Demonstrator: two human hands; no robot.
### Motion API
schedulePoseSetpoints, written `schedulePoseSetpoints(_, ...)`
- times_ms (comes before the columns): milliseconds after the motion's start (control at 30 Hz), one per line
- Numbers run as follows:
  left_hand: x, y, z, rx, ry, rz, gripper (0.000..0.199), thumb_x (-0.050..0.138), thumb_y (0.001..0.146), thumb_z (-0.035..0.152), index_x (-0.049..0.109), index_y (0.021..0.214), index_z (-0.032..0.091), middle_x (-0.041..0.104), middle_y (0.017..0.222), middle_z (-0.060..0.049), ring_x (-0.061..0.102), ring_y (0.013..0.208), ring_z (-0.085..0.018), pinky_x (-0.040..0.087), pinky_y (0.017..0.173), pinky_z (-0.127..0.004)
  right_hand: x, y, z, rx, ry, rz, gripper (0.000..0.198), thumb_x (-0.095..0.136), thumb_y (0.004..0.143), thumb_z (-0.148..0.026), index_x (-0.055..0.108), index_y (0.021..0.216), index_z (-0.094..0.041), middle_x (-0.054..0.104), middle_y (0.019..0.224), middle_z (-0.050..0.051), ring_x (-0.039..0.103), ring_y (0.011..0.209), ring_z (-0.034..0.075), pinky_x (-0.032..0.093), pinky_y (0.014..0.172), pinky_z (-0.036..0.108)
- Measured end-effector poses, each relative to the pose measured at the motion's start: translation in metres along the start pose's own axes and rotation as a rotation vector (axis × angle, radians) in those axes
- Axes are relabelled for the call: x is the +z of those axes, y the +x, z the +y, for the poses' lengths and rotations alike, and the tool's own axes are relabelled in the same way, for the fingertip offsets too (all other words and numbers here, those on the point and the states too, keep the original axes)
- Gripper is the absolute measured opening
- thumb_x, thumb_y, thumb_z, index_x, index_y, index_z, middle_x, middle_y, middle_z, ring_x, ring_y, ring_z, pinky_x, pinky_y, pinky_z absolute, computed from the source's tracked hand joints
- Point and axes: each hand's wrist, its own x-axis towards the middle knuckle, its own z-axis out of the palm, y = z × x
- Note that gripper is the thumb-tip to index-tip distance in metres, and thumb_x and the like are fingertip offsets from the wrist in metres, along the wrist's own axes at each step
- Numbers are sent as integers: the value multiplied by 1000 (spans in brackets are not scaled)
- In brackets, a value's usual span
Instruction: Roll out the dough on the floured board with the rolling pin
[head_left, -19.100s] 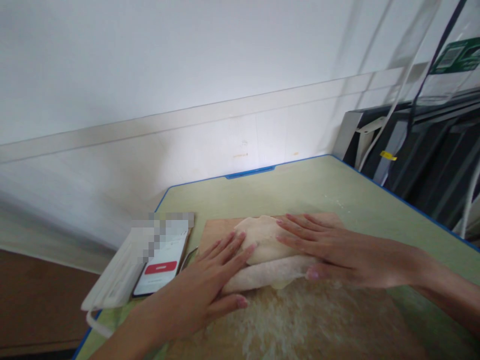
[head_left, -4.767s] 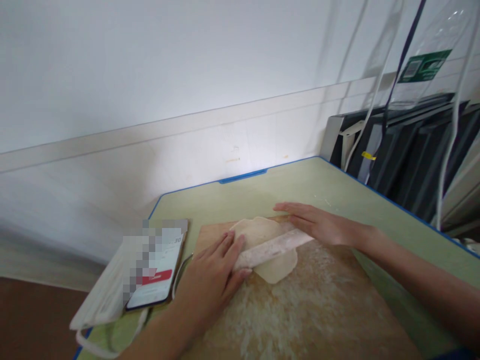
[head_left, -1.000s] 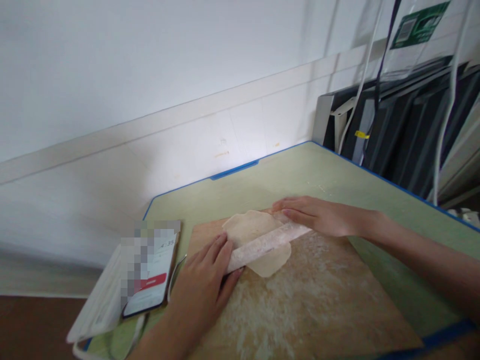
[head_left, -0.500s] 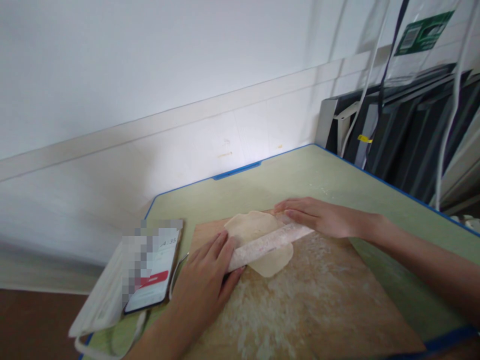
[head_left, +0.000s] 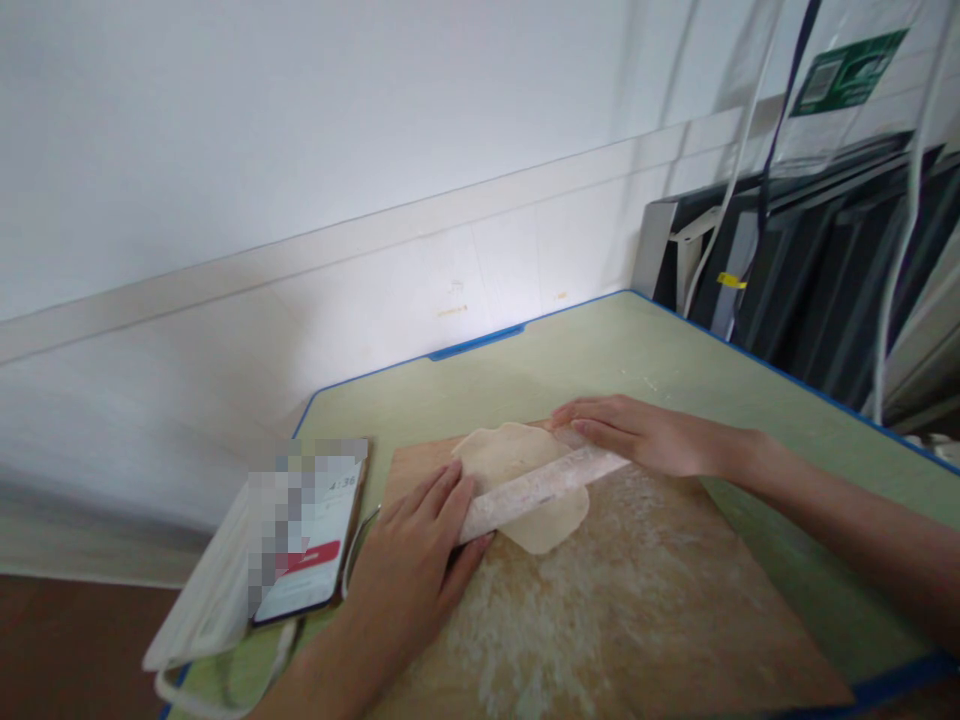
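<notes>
A flour-dusted rolling pin (head_left: 536, 490) lies slantwise across a flat, thin sheet of dough (head_left: 502, 450). My left hand (head_left: 424, 535) grips the pin's near-left end, fingers over the top and thumb below. At the far-right end, my right hand (head_left: 619, 430) is closed over the pin, its fingers pointing left. The dough has an uneven edge and shows on both sides of the pin. Beneath it is a wooden board (head_left: 660, 600) with white flour smeared over its front part.
A phone (head_left: 322, 560) leans on a white object (head_left: 202, 590) left of the board, with a white cable nearby. The green table (head_left: 585, 350) has a blue edge and meets a white wall (head_left: 375, 300). Dark panels (head_left: 817, 260) stand at the right, near hanging cords.
The view has shifted very slightly. Both hands keep their places on the rolling pin, and the dough looks the same.
</notes>
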Motion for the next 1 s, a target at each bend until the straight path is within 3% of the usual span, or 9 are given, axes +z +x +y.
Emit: schedulePoseSetpoints(1000, 0, -1, -1, 13, 33, 28, 35, 41, 84, 35, 50, 112, 16, 55, 119, -13, 54, 106, -26, 49, 82, -41, -1, 2, -1, -18, 7, 7, 43, 25, 92, -41, 55, 112, -18, 60, 108, 7, 50, 105, 19, 34, 94, 36)
